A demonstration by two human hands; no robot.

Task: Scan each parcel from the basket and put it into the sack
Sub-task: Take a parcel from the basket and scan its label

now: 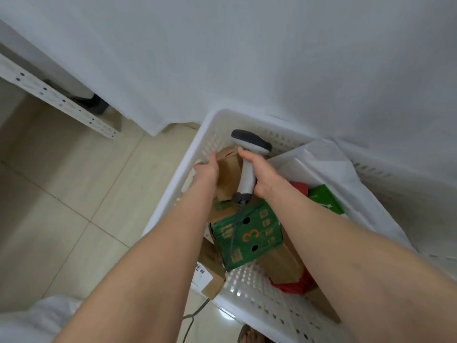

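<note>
The left hand (206, 169) is gripping a brown parcel (228, 174) standing in the far left corner of the basket (291, 138), fingers curled over its top edge. The right hand (259, 174) is wrapping tightly round the handle of a scanner (247, 174), just beside that parcel. A green box (247, 233), a red packet (294, 285) and a white bag (321, 164) are crowding the rest of the basket.

In the basket (259, 305), a box (228, 174) stood in the far left corner beside the scanner (247, 174), a carton (247, 236) mid-basket, and a bag (321, 167) along the right edge.
</note>
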